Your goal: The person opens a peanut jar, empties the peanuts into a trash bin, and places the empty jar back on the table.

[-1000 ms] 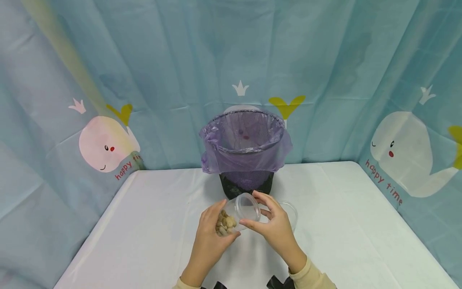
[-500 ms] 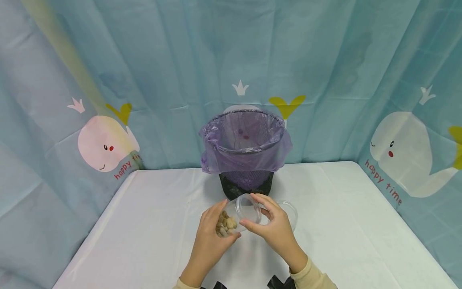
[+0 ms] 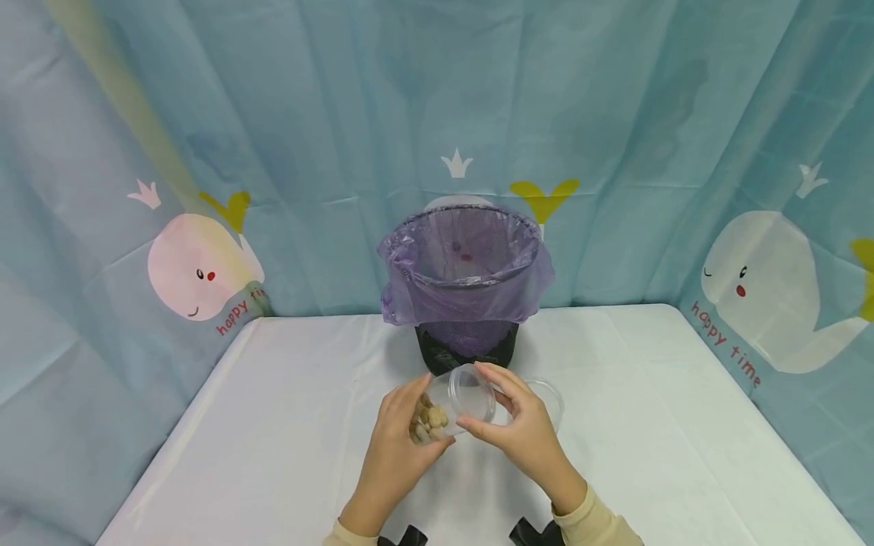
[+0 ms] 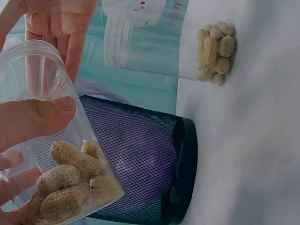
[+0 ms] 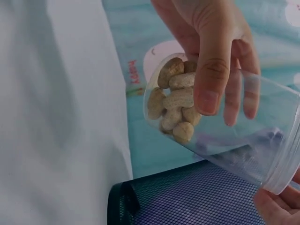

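Note:
A clear plastic jar (image 3: 442, 396) is tilted above the table, its mouth towards the right. Several unshelled peanuts (image 4: 65, 200) lie at its bottom end. My left hand (image 3: 396, 449) grips the jar round its lower part, thumb across the near side. At the mouth, my right hand (image 3: 524, 434) holds the rim between thumb and fingers. Whether a lid covers the mouth I cannot tell. Another clear jar (image 4: 154, 47) with peanuts in its base stands on the table, partly hidden behind my right hand in the head view.
Behind the hands stands a black mesh bin (image 3: 466, 345) with a purple bag (image 3: 464, 303) folded over its rim. The white tablecloth (image 3: 300, 425) reaches back to a blue curtain (image 3: 307, 152) with whale prints. Black straps (image 3: 536, 532) show near my wrists.
The hands and the tilted jar stay almost in place, with only a tiny shift. The head view has moved slightly.

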The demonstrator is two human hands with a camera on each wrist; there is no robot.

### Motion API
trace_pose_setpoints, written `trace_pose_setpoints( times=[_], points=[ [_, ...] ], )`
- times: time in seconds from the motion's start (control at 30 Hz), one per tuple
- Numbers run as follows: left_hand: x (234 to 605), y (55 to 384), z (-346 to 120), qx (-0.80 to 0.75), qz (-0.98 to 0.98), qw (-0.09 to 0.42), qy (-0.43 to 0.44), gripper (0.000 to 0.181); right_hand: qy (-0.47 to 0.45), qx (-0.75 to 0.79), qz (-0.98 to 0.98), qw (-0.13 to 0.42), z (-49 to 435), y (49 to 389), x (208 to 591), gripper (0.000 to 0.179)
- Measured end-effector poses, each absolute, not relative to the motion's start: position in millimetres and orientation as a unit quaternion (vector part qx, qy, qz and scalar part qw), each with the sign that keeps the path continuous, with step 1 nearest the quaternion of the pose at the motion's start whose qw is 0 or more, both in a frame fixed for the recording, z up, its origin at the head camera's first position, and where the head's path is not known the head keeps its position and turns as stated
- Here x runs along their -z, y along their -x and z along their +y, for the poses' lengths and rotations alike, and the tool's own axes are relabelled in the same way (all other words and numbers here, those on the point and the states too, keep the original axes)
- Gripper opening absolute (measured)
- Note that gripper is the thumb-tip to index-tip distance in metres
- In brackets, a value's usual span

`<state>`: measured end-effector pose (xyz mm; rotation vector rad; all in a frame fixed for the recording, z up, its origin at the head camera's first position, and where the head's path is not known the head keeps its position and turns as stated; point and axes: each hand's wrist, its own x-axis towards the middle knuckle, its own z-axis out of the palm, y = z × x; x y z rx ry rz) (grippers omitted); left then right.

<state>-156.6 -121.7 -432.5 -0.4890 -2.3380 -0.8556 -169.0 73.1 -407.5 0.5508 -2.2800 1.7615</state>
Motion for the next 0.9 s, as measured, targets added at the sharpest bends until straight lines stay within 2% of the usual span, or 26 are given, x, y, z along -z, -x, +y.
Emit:
trace_pose_setpoints(
  times=[0.2,0.47,0.9],
  points=[
    [430.5,159.4,-122.7,0.311,-0.877,0.311,0.192,0.095,-0.155,-0.608,-0.775,0.079,71.9,169.0,403.7,0.078],
    [432.6,160.4,-119.6,0.312,-0.880,0.303,0.189,0.095,-0.119,-0.605,-0.783,0.087,66.0,167.1,402.7,0.075],
    [434.0,159.1,-117.7,0.326,-0.877,0.302,0.184,0.096,-0.133,-0.595,-0.788,0.090,68.2,167.7,403.9,0.072]
  ],
)
